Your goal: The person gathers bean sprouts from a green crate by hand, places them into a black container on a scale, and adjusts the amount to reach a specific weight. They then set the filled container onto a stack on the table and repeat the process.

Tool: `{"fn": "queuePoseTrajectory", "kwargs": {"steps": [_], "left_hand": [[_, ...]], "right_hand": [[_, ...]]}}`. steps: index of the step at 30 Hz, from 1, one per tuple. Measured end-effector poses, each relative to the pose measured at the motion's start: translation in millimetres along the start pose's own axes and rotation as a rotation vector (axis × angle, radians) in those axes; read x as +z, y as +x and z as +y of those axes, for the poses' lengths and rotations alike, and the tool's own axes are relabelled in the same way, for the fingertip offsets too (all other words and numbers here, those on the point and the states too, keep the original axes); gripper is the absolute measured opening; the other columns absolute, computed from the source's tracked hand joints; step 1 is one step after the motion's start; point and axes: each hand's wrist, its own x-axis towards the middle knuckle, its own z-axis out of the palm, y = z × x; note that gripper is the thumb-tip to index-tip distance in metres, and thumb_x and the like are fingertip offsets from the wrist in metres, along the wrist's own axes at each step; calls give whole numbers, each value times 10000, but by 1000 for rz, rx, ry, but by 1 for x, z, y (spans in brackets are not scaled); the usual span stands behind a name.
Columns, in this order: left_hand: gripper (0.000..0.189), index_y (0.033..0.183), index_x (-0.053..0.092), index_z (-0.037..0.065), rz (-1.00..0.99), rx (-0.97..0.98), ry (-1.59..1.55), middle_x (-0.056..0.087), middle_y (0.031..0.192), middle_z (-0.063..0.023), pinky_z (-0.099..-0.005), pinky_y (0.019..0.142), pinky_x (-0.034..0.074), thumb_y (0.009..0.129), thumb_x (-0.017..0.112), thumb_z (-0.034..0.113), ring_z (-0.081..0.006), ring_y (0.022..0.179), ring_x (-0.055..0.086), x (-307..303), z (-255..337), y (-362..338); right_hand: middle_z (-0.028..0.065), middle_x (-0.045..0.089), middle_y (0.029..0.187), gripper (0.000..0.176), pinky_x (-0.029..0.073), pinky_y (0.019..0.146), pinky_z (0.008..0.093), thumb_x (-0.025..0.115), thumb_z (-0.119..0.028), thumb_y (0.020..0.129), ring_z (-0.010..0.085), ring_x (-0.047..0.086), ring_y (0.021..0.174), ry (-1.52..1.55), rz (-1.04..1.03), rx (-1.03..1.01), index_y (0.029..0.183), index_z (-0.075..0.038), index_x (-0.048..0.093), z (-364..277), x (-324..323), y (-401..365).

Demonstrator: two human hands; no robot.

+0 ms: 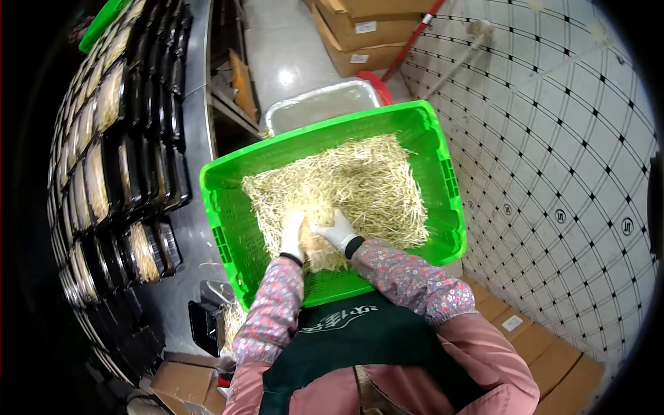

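A large green crate [225, 187] in front of me holds a thick layer of pale bean sprouts [387, 187]. My left hand [292, 235], in a white glove, closes on the left side of a bunch of sprouts near the crate's front wall. From the other side my right hand [337, 232], also gloved in white, is closed on the same bunch, thumb and fingers partly buried. Both hands are low inside the crate, and the sprouts hide some fingertips.
On the steel table [197, 131] at left stand stacked black trays [104, 173], several filled with sprouts. A black tray [205, 328] lies near loose sprouts. Behind the crate is a grey tub [321, 104]. Cardboard boxes [373, 34] stand farther back; a patterned wall [553, 152] is at right.
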Motion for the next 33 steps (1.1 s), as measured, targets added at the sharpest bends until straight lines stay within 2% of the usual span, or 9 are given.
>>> {"fn": "queuePoseTrajectory", "kwargs": {"steps": [5, 8, 15, 19, 21, 23, 25, 30, 33], "left_hand": [[516, 1436, 454, 73, -159, -154, -274, 559, 1376, -150, -451, 1043, 462, 1011, 509, 359, -287, 1222, 564, -13, 52, -73], [476, 1416, 468, 51, -95, -217, -188, 580, 1346, -141, -437, 1006, 502, 998, 551, 262, -280, 1183, 592, -84, 24, -28], [455, 1340, 524, 1, -87, -33, -10, 635, 1243, -160, -393, 941, 544, 895, 614, 20, -253, 1083, 648, 4, 49, -64], [494, 1265, 574, -36, 4, 42, 306, 671, 1147, -97, -333, 944, 506, 800, 731, 18, -208, 1009, 652, -57, 39, -16], [559, 1340, 534, 9, 111, 242, 536, 660, 1157, -54, -343, 966, 487, 816, 722, 45, -191, 1065, 619, -68, 35, -10], [541, 1338, 532, 8, 33, 144, 219, 654, 1157, -51, -353, 963, 486, 829, 710, 52, -195, 1064, 617, -43, 51, -38], [489, 1295, 560, 12, -66, 87, 310, 657, 1150, -55, -347, 951, 489, 834, 714, 67, -194, 1054, 621, -57, 51, -31], [491, 1267, 585, -42, -55, 165, 443, 656, 1222, -100, -303, 1001, 444, 826, 753, 94, -169, 1118, 600, -52, 38, -16], [506, 1274, 586, -49, -55, 246, 487, 698, 1132, -105, -307, 977, 473, 817, 758, 86, -195, 1071, 636, -61, 31, -11]], "right_hand": [[123, 625, 1237, 770, 484, 971, 322, 819, -103, 762, 179, 607, 1103, 316, -335, -11, 1393, 42, 403, -46, 6, -26], [101, 624, 1233, 764, 483, 974, 320, 831, -74, 748, 165, 598, 1115, 256, -361, 11, 1381, 32, 415, -28, 18, -23], [89, 613, 1259, 821, 472, 995, 322, 822, -48, 722, 168, 586, 1133, 240, -525, -74, 1427, -3, 403, -64, -39, 2], [105, 669, 1156, 691, 526, 915, 337, 825, -89, 736, 204, 641, 1034, 206, -348, 26, 1338, 17, 503, -55, -109, 19], [129, 676, 1106, 585, 536, 892, 336, 796, -76, 768, 224, 660, 1002, -519, 111, -138, 1275, 34, 529, 15, -139, 54], [128, 678, 1102, 536, 544, 873, 330, 782, -65, 785, 208, 666, 981, 183, -148, 66, 1252, 40, 540, -47, -146, 17], [121, 679, 1099, 547, 548, 861, 315, 781, -44, 786, 186, 664, 977, 209, -246, 14, 1262, 49, 528, -68, -147, 8], [90, 688, 1102, 515, 523, 876, 304, 795, -99, 799, 163, 647, 963, 173, -69, 23, 1255, 14, 583, -64, -122, 9], [74, 697, 1077, 438, 512, 876, 287, 786, -116, 808, 147, 642, 954, -403, -77, -152, 1196, 16, 631, -66, -117, 13]]}}
